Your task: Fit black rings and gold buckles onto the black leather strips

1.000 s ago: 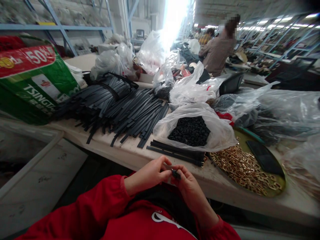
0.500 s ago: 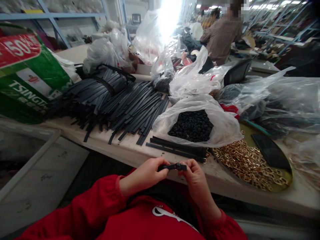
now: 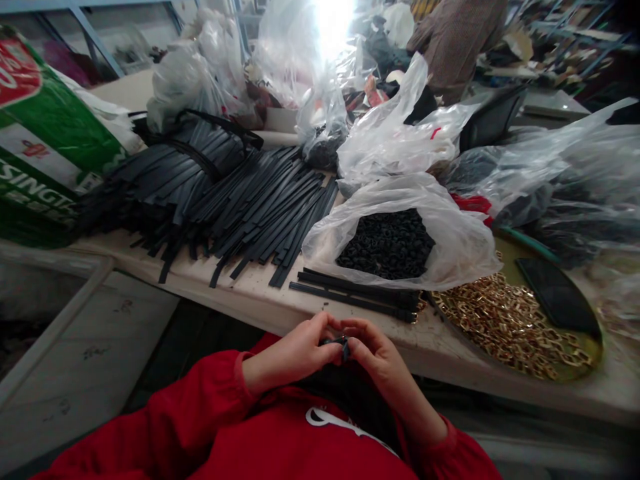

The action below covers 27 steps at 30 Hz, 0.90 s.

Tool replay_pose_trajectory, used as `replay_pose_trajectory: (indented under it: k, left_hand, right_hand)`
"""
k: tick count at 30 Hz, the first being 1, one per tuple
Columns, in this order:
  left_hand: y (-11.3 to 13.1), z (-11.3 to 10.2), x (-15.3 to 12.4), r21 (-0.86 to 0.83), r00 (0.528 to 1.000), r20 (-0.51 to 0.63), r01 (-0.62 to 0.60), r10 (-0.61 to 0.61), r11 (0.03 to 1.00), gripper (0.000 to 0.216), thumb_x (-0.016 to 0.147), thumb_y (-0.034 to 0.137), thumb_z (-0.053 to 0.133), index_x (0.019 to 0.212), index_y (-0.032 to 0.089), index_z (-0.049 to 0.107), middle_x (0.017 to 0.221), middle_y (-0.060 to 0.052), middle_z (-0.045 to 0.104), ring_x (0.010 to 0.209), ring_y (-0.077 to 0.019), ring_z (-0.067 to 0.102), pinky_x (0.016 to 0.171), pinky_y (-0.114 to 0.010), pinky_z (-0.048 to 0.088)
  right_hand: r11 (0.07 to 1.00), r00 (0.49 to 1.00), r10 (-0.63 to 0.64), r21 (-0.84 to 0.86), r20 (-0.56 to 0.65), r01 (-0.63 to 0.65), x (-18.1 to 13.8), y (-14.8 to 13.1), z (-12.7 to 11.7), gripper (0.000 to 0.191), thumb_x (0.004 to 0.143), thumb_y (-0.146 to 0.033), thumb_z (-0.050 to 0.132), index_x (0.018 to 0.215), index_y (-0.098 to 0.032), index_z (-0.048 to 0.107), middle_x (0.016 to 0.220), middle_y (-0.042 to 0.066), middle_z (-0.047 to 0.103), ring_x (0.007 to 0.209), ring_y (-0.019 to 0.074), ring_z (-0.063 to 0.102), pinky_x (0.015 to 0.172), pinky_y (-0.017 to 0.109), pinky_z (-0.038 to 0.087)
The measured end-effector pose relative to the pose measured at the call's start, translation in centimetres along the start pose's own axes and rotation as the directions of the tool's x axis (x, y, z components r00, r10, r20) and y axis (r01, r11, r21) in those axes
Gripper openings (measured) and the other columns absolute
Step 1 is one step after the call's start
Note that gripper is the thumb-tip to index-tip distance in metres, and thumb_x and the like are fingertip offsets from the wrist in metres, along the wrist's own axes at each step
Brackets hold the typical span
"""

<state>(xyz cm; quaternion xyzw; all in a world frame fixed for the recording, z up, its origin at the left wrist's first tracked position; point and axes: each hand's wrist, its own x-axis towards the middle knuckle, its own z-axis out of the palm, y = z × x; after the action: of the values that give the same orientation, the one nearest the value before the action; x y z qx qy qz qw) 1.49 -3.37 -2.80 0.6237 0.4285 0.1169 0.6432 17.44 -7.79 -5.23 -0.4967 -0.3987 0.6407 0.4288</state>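
Note:
My left hand (image 3: 300,347) and my right hand (image 3: 373,357) meet just in front of the table edge, both pinched on one short black strap (image 3: 339,343) with a small loop on it. Most of the strap is hidden by my fingers. Just beyond my hands lie a few finished black straps (image 3: 355,295) on the table. Behind them an open plastic bag (image 3: 450,247) holds several small black loops (image 3: 387,243). To the right, a round tray (image 3: 505,250) carries a heap of gold buckles (image 3: 500,323).
A big pile of long black straps (image 3: 225,200) covers the table's left half, beside a green and red carton (image 3: 45,140). A dark phone (image 3: 557,293) lies on the tray. More plastic bags (image 3: 550,173) crowd the back. Another person (image 3: 457,33) stands at the far end.
My hands have closed together over the strap, which showed stretched between them half a second ago. The view has tilted downward.

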Motion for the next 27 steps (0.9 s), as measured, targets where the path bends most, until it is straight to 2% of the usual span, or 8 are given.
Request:
replay_pose_trajectory:
  k: [4, 7, 12, 15, 21, 24, 27]
  left_hand:
    - [-0.1, 0.1, 0.1, -0.134, 0.997, 0.081, 0.019, -0.008, 0.991, 0.030, 0.080, 0.035, 0.051, 0.101, 0.016, 0.042, 0.073, 0.001, 0.060, 0.052, -0.0074, 0.048, 0.044, -0.017, 0.033]
    - [0.2, -0.1, -0.1, -0.139, 0.995, 0.100, -0.002, 0.016, 0.990, 0.031, 0.081, 0.034, 0.050, 0.104, 0.015, 0.043, 0.078, -0.002, 0.063, 0.060, -0.0101, 0.054, 0.047, -0.018, 0.037]
    - [0.6, -0.5, -0.4, 0.155, 0.998, -0.012, -0.056, 0.059, 0.986, 0.022, 0.075, 0.021, 0.050, 0.095, 0.017, 0.057, 0.090, -0.002, 0.065, 0.082, -0.0153, 0.059, 0.068, -0.023, 0.043]
    - [0.7, -0.6, -0.6, 0.239, 1.000, -0.022, -0.015, 0.021, 0.971, 0.022, 0.076, 0.026, 0.049, 0.091, 0.016, 0.062, 0.086, -0.002, 0.066, 0.078, -0.0161, 0.059, 0.068, -0.024, 0.043]
    - [0.5, -0.2, -1.2, 0.133, 1.000, -0.007, -0.003, 0.004, 0.991, 0.025, 0.076, 0.031, 0.051, 0.090, 0.015, 0.064, 0.085, -0.001, 0.067, 0.076, -0.0150, 0.059, 0.066, -0.022, 0.043]
    - [0.1, 0.3, -1.6, 0.033, 0.999, -0.012, 0.031, -0.030, 0.999, 0.026, 0.075, 0.029, 0.052, 0.092, 0.014, 0.064, 0.085, -0.003, 0.067, 0.077, -0.0156, 0.059, 0.067, -0.023, 0.044]
    - [-0.3, 0.9, -1.7, -0.139, 0.996, -0.026, 0.075, -0.080, 0.987, 0.025, 0.072, 0.026, 0.056, 0.091, 0.012, 0.062, 0.082, -0.003, 0.066, 0.074, -0.0141, 0.058, 0.065, -0.022, 0.043]
  right_hand:
    - [0.987, 0.997, 0.072, 0.145, 0.027, -0.075, 0.0, -0.3, 0.4, 0.030, 0.073, -0.039, 0.061, 0.095, -0.021, 0.051, 0.069, -0.004, 0.057, 0.055, 0.0090, 0.055, 0.052, 0.022, 0.041]
    - [0.979, 0.993, 0.116, 0.168, 0.001, -0.114, -0.1, -0.1, 0.7, 0.029, 0.070, -0.040, 0.063, 0.088, -0.019, 0.053, 0.062, -0.004, 0.056, 0.052, 0.0083, 0.052, 0.050, 0.021, 0.039]
    - [0.986, 0.975, 0.136, 0.120, -0.174, -0.116, -0.2, 0.5, 0.6, 0.029, 0.071, -0.042, 0.062, 0.084, -0.018, 0.051, 0.055, -0.006, 0.052, 0.049, 0.0079, 0.048, 0.049, 0.020, 0.036]
    - [0.993, 0.971, 0.111, 0.055, -0.210, -0.102, -0.5, 0.7, 0.6, 0.029, 0.071, -0.043, 0.061, 0.082, -0.019, 0.048, 0.054, -0.007, 0.050, 0.047, 0.0076, 0.046, 0.048, 0.020, 0.035]
    - [0.992, 0.997, 0.047, -0.115, -0.068, -0.055, -1.5, 0.8, 0.9, 0.028, 0.077, -0.046, 0.051, 0.076, -0.020, 0.041, 0.047, -0.010, 0.039, 0.038, 0.0054, 0.034, 0.037, 0.018, 0.025]
    - [0.995, 0.997, 0.068, -0.075, -0.035, -0.071, -1.9, 0.6, 1.2, 0.026, 0.078, -0.044, 0.050, 0.076, -0.020, 0.040, 0.048, -0.010, 0.039, 0.039, 0.0049, 0.033, 0.038, 0.017, 0.025]
    - [0.993, 0.993, 0.116, 0.002, -0.032, -0.116, -2.2, 0.4, 1.5, 0.023, 0.079, -0.041, 0.049, 0.076, -0.021, 0.039, 0.048, -0.010, 0.041, 0.037, 0.0045, 0.031, 0.037, 0.017, 0.022]
